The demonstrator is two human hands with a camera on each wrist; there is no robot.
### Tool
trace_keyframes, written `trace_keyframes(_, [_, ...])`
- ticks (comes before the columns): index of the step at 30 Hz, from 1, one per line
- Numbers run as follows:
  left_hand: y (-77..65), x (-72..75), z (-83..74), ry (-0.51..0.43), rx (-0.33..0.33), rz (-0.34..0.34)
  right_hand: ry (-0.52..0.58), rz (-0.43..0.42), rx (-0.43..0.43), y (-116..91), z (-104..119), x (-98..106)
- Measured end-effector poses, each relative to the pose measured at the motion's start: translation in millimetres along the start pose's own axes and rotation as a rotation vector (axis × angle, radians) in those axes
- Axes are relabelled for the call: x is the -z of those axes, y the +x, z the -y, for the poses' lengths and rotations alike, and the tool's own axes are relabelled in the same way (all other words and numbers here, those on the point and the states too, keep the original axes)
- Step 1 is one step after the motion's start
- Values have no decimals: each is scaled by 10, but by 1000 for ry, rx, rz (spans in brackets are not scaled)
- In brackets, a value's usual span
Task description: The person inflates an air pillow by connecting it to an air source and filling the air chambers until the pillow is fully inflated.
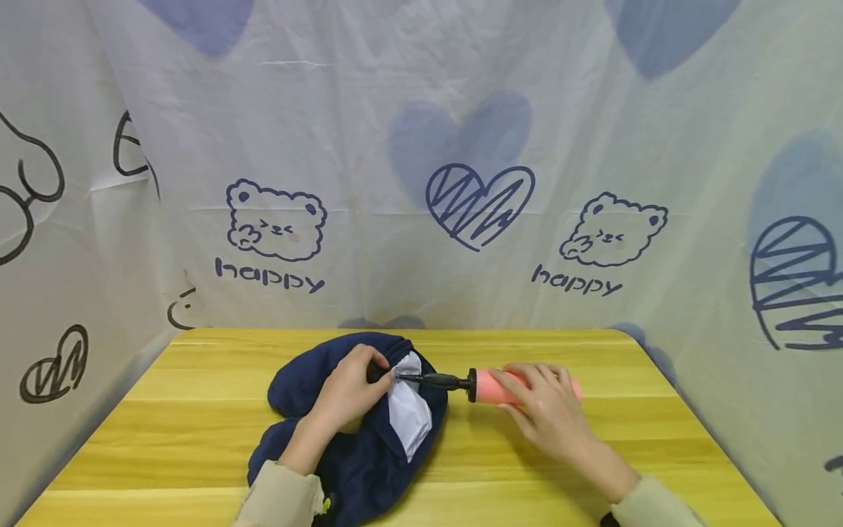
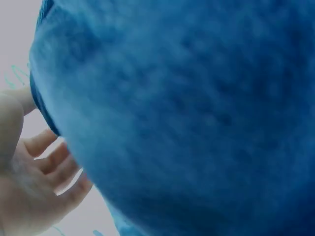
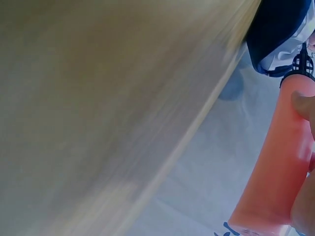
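Observation:
A navy, plush-looking U-shaped neck pillow (image 1: 369, 468) lies on the table with a white inner lining (image 1: 411, 417) showing through an opening in its cover. At that opening my left hand (image 1: 349, 388) pinches the dark edge of the pillow; the exact spot is partly hidden by the fingers. My right hand (image 1: 549, 406) grips a pink hand pump (image 1: 490, 386) from above, fingers curled round its barrel. The pump's black nozzle (image 1: 441, 380) points left, its tip against the white lining beside my left fingertips. Blue fabric (image 2: 187, 118) fills most of the left wrist view.
A yellow wood-grain table (image 1: 560, 476) bears everything. Behind it hangs a pale curtain (image 1: 369, 249) printed with hearts and bears. Near my right sleeve, a small black object (image 1: 609, 520) shows at the bottom edge.

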State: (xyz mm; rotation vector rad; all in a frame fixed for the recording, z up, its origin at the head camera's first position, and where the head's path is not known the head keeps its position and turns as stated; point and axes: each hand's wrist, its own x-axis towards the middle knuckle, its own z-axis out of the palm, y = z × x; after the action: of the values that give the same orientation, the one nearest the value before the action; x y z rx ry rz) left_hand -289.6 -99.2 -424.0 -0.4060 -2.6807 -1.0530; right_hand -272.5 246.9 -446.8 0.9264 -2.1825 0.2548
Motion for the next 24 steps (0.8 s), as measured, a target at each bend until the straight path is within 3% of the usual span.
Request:
trace_keyframes(5, [-15, 36, -145, 190, -109, -87, -2, -2, -1, 50, 34, 0])
trace_keyframes(13, [37, -60, -446, 402, -339, -74, -24, 11, -22, 154, 68, 11])
trace_keyframes(19, [93, -237, -575, 501, -396, -65, -16, 13, -14, 234, 73, -21])
trace_keyframes(24, [124, -343, -587, 541, -387, -64, -14, 4, 1, 307, 82, -72])
